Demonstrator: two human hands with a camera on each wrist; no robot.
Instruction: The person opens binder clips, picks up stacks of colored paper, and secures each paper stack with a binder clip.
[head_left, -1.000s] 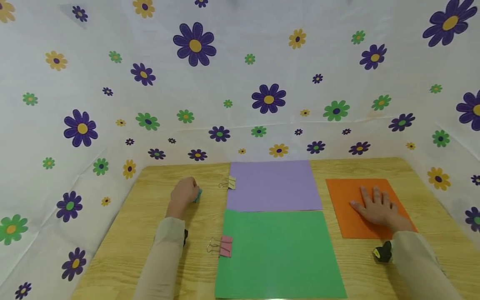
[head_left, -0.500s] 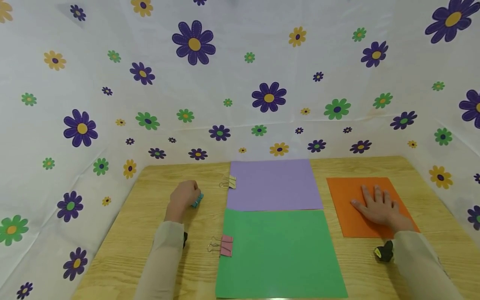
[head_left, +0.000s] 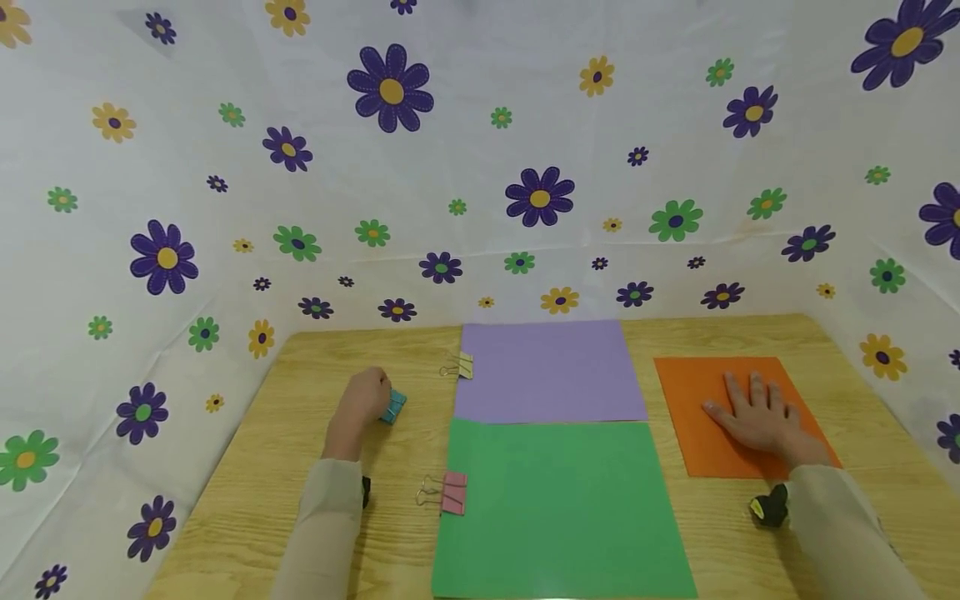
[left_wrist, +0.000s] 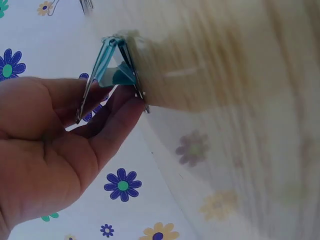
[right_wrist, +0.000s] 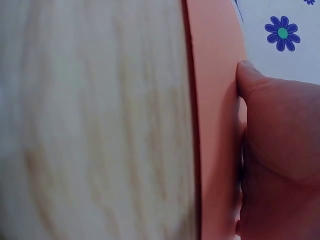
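A teal binder clip [head_left: 393,407] is at the left part of the table, its wire handles between the fingers and thumb of my left hand [head_left: 364,397]. In the left wrist view the clip [left_wrist: 119,72] lies right at the table surface, with my left hand [left_wrist: 55,140] curled about its handles. My right hand [head_left: 762,422] rests flat, fingers spread, on an orange sheet [head_left: 693,433] at the right. In the right wrist view, the thumb lies along the stack-like edge of the orange sheet [right_wrist: 215,125].
A green sheet [head_left: 562,512] lies in the middle, with a purple sheet [head_left: 551,371] behind it. A pink binder clip [head_left: 453,492] grips the green sheet's left edge; a pale yellow binder clip [head_left: 465,365] grips the purple one's. Flowered cloth [head_left: 480,167] surrounds the wooden table [head_left: 270,475].
My left hand has drawn slightly back toward me and turned, and more of the teal binder clip shows beside it. The right hand stays on the orange sheet.
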